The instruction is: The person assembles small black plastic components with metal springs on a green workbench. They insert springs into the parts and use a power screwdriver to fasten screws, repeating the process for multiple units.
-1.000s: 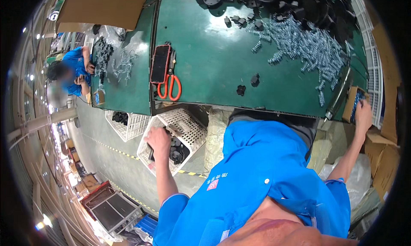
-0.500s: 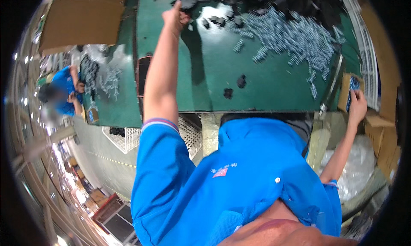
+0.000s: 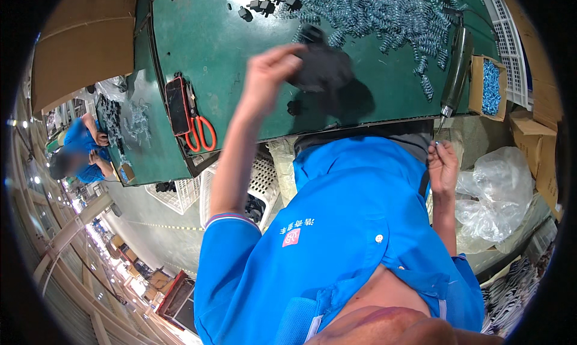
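Observation:
My left hand (image 3: 268,77) is closed on the edge of a flat black plastic part (image 3: 327,68), blurred by motion, which hangs above the green table (image 3: 210,50). Below it lies a small black piece (image 3: 293,108). Off the table's front edge, my right hand (image 3: 443,167) pinches a tiny shiny screw (image 3: 437,143). Just above those fingertips is the tip of a dark electric screwdriver (image 3: 459,62), which points down over the edge. Right of the tool, an open cardboard box (image 3: 476,83) holds many small bluish screws (image 3: 491,88).
A heap of metal springs (image 3: 372,14) covers the far right of the table, with black blocks (image 3: 261,7) beside it. Orange-handled scissors (image 3: 201,131) and a red-edged phone (image 3: 177,106) lie at the left. A co-worker (image 3: 84,143) sits farther left. White crates (image 3: 258,177) stand below.
My left hand has come back from the far side of the table with the black part. My right hand has left the screw box and moved left, near the screwdriver tip. The view has shifted.

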The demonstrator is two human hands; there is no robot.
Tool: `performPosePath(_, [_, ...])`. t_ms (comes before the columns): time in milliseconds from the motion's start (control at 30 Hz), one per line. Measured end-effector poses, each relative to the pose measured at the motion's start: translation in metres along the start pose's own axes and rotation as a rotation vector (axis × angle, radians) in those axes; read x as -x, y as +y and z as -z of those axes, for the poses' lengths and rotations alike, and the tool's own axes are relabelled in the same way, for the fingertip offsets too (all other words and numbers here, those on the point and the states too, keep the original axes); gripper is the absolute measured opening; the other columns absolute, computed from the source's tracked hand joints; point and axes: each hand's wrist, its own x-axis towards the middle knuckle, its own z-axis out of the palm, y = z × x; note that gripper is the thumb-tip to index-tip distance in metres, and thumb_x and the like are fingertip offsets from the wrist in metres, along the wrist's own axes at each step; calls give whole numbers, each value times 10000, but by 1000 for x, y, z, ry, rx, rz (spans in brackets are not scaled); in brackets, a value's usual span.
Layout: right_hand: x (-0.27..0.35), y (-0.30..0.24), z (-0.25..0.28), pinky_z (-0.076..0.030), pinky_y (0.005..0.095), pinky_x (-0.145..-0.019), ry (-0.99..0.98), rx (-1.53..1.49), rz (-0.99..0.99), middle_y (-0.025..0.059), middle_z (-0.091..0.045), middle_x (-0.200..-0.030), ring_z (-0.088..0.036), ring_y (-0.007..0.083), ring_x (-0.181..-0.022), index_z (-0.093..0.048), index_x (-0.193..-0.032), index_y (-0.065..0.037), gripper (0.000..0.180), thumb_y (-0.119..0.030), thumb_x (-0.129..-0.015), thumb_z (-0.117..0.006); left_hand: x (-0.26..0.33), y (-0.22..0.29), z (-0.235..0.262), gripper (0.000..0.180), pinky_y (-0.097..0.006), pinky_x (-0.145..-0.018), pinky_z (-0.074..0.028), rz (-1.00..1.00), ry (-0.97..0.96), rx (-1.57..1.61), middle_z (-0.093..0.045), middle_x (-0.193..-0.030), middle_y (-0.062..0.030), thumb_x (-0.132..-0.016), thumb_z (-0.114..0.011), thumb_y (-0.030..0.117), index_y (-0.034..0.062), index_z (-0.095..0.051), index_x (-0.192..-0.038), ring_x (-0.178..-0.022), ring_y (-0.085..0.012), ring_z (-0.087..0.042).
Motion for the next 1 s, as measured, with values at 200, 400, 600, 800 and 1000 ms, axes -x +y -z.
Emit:
performPosePath(200, [-7,3,-37,-559,283,-773,-52,-123,6,94,-692,-1017,-686,183,-920,-594,-1052,-77,79,-81,-978,-567,4,-32,-89,278,-328,-860,-509,-137,-143,-231,-679,-1079,-109,-916,-628,121,-14,-664,-1156,-969,-221,-652])
performPosePath(400, [3,17,-27,-553,307,-829,100,-243,-47,83,-686,-1052,-679,191,-979,-565,-1087,-87,115,-69,-974,-572,-51,1,-97,200,-381,-743,-542,-561,5,-811,-664,-999,-115,-902,-601,80,78,-714,-1067,-876,-320,-662])
performPosePath(600, [-3,23,-26,-533,318,-869,79,-370,-24,81,-681,-1091,-665,201,-1049,-573,-1110,-94,138,-67,-975,-573,-110,-15,-113,171,-401,-668,-550,-933,-81,-1221,-607,-912,-79,-777,-605,66,134,-693,-907,-879,-267,-642])
performPosePath(800, [-2,23,-36,-533,311,-853,95,-296,-28,85,-683,-1084,-671,198,-1032,-578,-1100,-95,125,-80,-975,-575,-113,-7,-107,63,-418,-588,-510,-978,-251,-1293,-507,-950,-105,-870,-548,157,112,-580,-901,-772,-279,-603])
performPosePath(1000, [2,20,-45,-532,309,-861,97,-273,-47,78,-682,-1078,-665,195,-1034,-576,-1104,-109,135,-87,-972,-581,-93,4,-100,142,-282,-622,-529,-831,49,-686,-634,-878,-46,-877,-668,67,95,-670,-1015,-755,-154,-654])
